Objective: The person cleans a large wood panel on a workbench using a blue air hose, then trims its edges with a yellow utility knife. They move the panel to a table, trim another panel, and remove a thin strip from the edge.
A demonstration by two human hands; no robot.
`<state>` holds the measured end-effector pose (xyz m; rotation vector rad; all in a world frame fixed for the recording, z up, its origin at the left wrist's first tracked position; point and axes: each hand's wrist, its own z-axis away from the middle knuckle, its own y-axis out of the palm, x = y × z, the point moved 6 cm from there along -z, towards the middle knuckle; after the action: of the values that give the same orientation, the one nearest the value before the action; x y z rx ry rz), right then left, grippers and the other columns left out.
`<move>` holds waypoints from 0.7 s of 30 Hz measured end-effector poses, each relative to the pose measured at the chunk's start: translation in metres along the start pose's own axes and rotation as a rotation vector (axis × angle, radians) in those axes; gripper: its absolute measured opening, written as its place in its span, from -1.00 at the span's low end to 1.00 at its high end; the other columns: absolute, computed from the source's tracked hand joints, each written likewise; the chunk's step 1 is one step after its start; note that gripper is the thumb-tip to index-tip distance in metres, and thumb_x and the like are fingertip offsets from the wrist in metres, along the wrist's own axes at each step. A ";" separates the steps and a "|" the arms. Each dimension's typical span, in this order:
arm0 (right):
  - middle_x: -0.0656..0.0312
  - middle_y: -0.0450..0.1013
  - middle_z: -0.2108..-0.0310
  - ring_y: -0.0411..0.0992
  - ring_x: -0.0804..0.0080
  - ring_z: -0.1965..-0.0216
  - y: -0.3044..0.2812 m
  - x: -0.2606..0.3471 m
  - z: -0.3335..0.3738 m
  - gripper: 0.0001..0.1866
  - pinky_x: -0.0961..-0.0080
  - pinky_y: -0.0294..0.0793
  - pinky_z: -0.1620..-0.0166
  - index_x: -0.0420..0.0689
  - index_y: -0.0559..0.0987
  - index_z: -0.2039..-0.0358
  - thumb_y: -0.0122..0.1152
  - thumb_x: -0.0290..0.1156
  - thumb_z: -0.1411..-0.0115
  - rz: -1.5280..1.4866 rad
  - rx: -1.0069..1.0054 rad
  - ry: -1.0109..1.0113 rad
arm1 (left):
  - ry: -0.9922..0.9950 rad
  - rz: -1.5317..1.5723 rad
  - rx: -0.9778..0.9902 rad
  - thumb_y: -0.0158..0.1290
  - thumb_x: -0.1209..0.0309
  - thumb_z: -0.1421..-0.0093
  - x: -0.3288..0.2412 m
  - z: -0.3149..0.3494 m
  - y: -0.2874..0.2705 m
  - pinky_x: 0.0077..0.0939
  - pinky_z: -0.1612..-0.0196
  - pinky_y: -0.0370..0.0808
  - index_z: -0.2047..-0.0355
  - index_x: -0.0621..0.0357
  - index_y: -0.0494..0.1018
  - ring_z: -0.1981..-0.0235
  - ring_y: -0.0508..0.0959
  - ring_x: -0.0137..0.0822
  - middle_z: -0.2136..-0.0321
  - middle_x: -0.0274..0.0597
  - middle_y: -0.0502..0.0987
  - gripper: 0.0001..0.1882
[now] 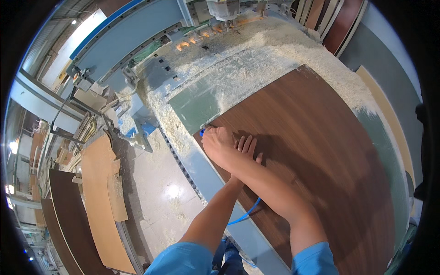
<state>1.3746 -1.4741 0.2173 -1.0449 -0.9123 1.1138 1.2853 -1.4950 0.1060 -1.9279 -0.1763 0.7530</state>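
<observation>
Right hand [219,143] reaches across the left forearm to the near left corner of the dark wood-grain panel [311,165], fingers curled down over something small at the panel's corner; what it grips, if anything, is hidden under the fingers, though a bit of blue shows just beside the knuckles. Left hand [247,147] lies beneath it, fingers stretched flat and open on the panel, holding nothing.

The panel rests on the machine bed [197,103], covering most of its right side, its far edge touching a thick bank of sawdust [256,59]. A thin blue hose [245,214] runs along the bed's near left edge under the arms.

With the arms crossed, a slip of the pressing hand could drag the panel off its place, and loose sawdust carried under the corner might keep it from sitting flat. The hose could also snag on a forearm.

At the bed's far edge hangs the router head [223,10]. Left of the bed, on the floor, lean tan boards [98,192], well apart from the hands.
</observation>
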 end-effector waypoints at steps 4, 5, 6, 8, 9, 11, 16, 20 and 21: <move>0.23 0.66 0.31 0.67 0.29 0.36 -0.004 -0.041 -0.024 -0.75 0.20 0.57 0.66 -0.17 0.65 0.15 0.21 -0.33 -0.24 0.107 -0.051 0.172 | 0.003 0.053 0.003 -0.02 0.06 -0.31 -0.006 -0.002 -0.012 -0.06 -0.52 -0.07 -0.37 0.10 0.26 -0.46 0.12 0.03 -0.39 -0.09 0.27 -0.32; 0.20 0.65 0.28 0.67 0.27 0.35 -0.005 -0.053 -0.029 -0.74 0.19 0.57 0.65 -0.18 0.66 0.14 0.20 -0.32 -0.24 0.123 -0.042 0.196 | -0.016 0.077 0.070 -0.02 0.06 -0.31 -0.006 -0.003 -0.011 -0.05 -0.52 -0.08 -0.37 0.10 0.26 -0.46 0.12 0.02 -0.39 -0.09 0.27 -0.31; 0.18 0.65 0.25 0.67 0.26 0.35 -0.005 -0.066 -0.033 -0.74 0.18 0.58 0.64 -0.18 0.66 0.14 0.20 -0.32 -0.25 0.136 -0.033 0.228 | -0.012 0.106 0.083 -0.02 0.05 -0.32 -0.007 -0.004 -0.014 -0.05 -0.52 -0.09 -0.38 0.10 0.25 -0.46 0.12 0.01 -0.39 -0.09 0.28 -0.31; 0.13 0.64 0.15 0.67 0.21 0.34 -0.003 -0.094 -0.041 -0.71 0.13 0.61 0.60 -0.19 0.66 0.10 0.20 -0.30 -0.25 0.189 -0.004 0.284 | -0.045 0.006 0.197 -0.03 0.04 -0.33 -0.007 -0.005 -0.011 -0.04 -0.52 -0.08 -0.38 0.10 0.24 -0.47 0.12 0.00 -0.39 -0.10 0.27 -0.31; 0.15 0.64 0.15 0.67 0.21 0.33 -0.003 -0.108 -0.045 -0.71 0.12 0.61 0.60 -0.18 0.66 0.10 0.19 -0.30 -0.26 0.159 -0.014 0.308 | -0.051 -0.047 0.213 -0.04 0.03 -0.34 -0.007 -0.006 -0.011 -0.04 -0.52 -0.07 -0.39 0.10 0.24 -0.47 0.12 -0.01 -0.39 -0.11 0.27 -0.30; 0.18 0.65 0.16 0.68 0.19 0.31 0.002 -0.136 -0.055 -0.72 0.09 0.61 0.58 -0.16 0.67 0.11 0.18 -0.30 -0.27 0.091 0.002 0.359 | -0.049 -0.038 0.145 -0.04 0.02 -0.35 -0.009 -0.008 -0.015 -0.04 -0.51 -0.07 -0.38 0.10 0.25 -0.47 0.12 -0.03 -0.39 -0.11 0.26 -0.32; 0.18 0.68 0.19 0.68 0.17 0.24 0.011 -0.218 -0.082 -0.75 0.06 0.63 0.52 -0.10 0.68 0.11 0.13 -0.32 -0.31 0.054 -0.036 0.499 | -0.066 -0.025 0.129 -0.05 0.02 -0.36 -0.011 -0.009 -0.015 -0.03 -0.51 -0.06 -0.37 0.08 0.26 -0.48 0.10 -0.05 -0.40 -0.13 0.25 -0.34; 0.12 0.68 0.19 0.68 0.17 0.18 0.019 -0.305 -0.093 -0.71 0.11 0.69 0.28 -0.11 0.65 0.05 0.10 -0.26 -0.36 -0.047 -0.111 0.603 | -0.060 -0.039 0.140 -0.05 0.03 -0.35 -0.013 -0.011 -0.017 -0.03 -0.51 -0.04 -0.37 0.08 0.26 -0.47 0.11 -0.04 -0.40 -0.13 0.25 -0.34; 0.20 0.68 0.19 0.68 0.17 0.21 0.014 -0.325 -0.092 -0.71 0.11 0.66 0.34 -0.06 0.64 0.02 0.09 -0.27 -0.37 -0.024 -0.196 0.671 | -0.057 -0.038 0.140 -0.05 0.04 -0.35 -0.014 -0.013 -0.018 -0.02 -0.50 -0.04 -0.37 0.09 0.26 -0.47 0.11 -0.03 -0.40 -0.12 0.25 -0.33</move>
<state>1.3898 -1.8074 0.1600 -1.4436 -0.4914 0.5853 1.2853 -1.5021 0.1306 -1.7668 -0.1899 0.7756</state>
